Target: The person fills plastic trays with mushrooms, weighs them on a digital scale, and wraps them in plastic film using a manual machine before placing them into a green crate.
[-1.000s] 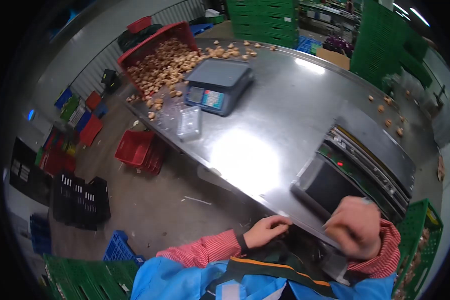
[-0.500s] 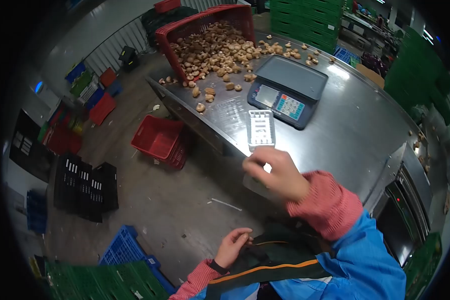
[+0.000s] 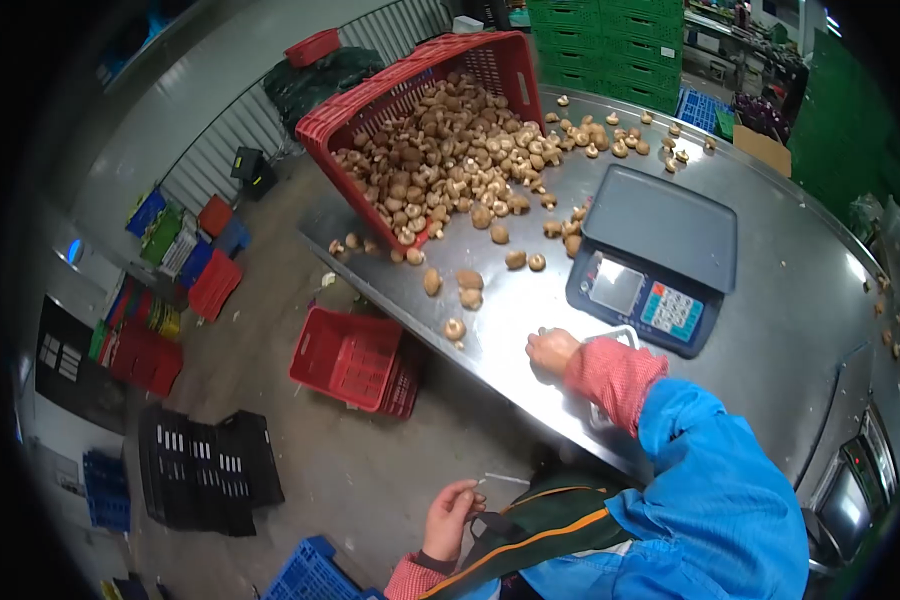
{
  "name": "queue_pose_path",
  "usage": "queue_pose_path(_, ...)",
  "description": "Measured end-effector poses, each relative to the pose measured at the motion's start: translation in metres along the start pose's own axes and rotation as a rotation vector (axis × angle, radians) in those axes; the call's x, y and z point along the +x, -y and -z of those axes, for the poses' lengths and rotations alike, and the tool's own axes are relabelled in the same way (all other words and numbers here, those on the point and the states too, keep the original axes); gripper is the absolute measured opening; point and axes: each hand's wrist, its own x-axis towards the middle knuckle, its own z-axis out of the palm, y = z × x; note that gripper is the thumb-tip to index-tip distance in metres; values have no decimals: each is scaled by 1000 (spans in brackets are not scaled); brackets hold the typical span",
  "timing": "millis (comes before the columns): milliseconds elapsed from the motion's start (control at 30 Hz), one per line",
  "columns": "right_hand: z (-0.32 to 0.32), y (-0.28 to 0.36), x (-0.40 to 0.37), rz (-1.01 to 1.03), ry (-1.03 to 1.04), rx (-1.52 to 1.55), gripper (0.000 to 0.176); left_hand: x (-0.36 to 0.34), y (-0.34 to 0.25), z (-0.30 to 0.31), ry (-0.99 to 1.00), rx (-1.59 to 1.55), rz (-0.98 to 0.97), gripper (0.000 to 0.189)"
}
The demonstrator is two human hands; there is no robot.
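Observation:
My right hand [image 3: 553,350] is over the steel table with its fingers curled; anything inside them is hidden. Beneath its red checked cuff a small white plastic tray [image 3: 627,334] is mostly covered, with only bits of its edge showing. My left hand [image 3: 448,515] hangs low in front of the dark apron, thumb and fingertips together, and I cannot make out what they pinch. Loose brown mushrooms [image 3: 471,289] lie ahead of my right hand. Beyond the tray stands a grey digital scale [image 3: 658,255] with a bare platform. A tipped red crate [image 3: 320,135] spills many mushrooms [image 3: 450,150] onto the table.
Below the table's left edge, a red crate [image 3: 315,350] stands on the floor. Black crates [image 3: 205,470] and a blue crate [image 3: 310,575] are nearer me. Green crates [image 3: 610,50] are stacked behind the table. At right sits a machine with a dark panel [image 3: 845,505].
My right hand has moved forward over the table, towards the loose mushrooms, its sleeve now covering the white tray. My left hand stays low. The camera view has shifted.

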Motion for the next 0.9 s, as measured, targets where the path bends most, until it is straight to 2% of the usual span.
queue_pose_path(67, -4, -9, 7, 101, 50, -29, 6, 32, -21, 5, 17, 4, 15, 23)
queue_pose_path(200, 39, -8, 20, -41, 42, 105, 7, 97, -67, -6, 110, 64, 34, 25)
queue_pose_path(267, 78, 7, 33, -197, 56, 103, 9, 144, -94, -10, 128, -41, 35, 38)
queue_pose_path(333, 106, 14, 45, -109, -24, 83, 14, 180, -148, -34, 144, -154, 180, 41)
queue_pose_path(367, 116, 18, 53, -68, -73, 71, 17, 201, -159, -39, 189, -85, 185, 40)
queue_pose_path(467, 134, 25, 81, -145, -88, 305, 31, 273, -177, -41, 344, 151, 168, 38)
queue_pose_path(500, 142, 17, 93, -243, -219, 281, 47, 297, -179, -40, 392, 240, 160, 38)
queue_pose_path(533, 149, 4, 105, -362, -231, 165, 51, 315, -187, -44, 441, 322, 147, 38)
queue_pose_path(600, 155, -19, 126, -588, -240, -60, 58, 334, -208, -50, 641, 293, 110, 36)
queue_pose_path(633, 139, -32, 132, -662, -154, 153, 52, 345, -219, -56, 715, 282, 84, 36)
queue_pose_path(667, 123, -52, 138, -723, -44, 568, 46, 357, -228, -61, 785, 272, 55, 36)
queue_pose_path(733, 85, -100, 144, -778, 172, 1404, 34, 400, -228, -61, 686, 320, -62, 41)
queue_pose_path(767, 55, -120, 144, -772, -71, 1410, 23, 424, -228, -61, 603, 330, -155, 44)
queue_pose_path(800, 81, -138, 159, -975, -153, 1279, 20, 449, -227, -61, 516, 335, -248, 47)
queue_pose_path(833, 88, -165, 172, -1107, -280, 1234, 20, 476, -223, -61, 425, 378, -366, 76)
queue_pose_path(867, 100, -193, 186, -1254, -312, 982, 21, 500, -221, -60, 394, 518, -438, 83)
queue_pose_path(900, 81, -237, 189, -1244, -367, 644, 22, 522, -219, -59, 361, 658, -509, 91)
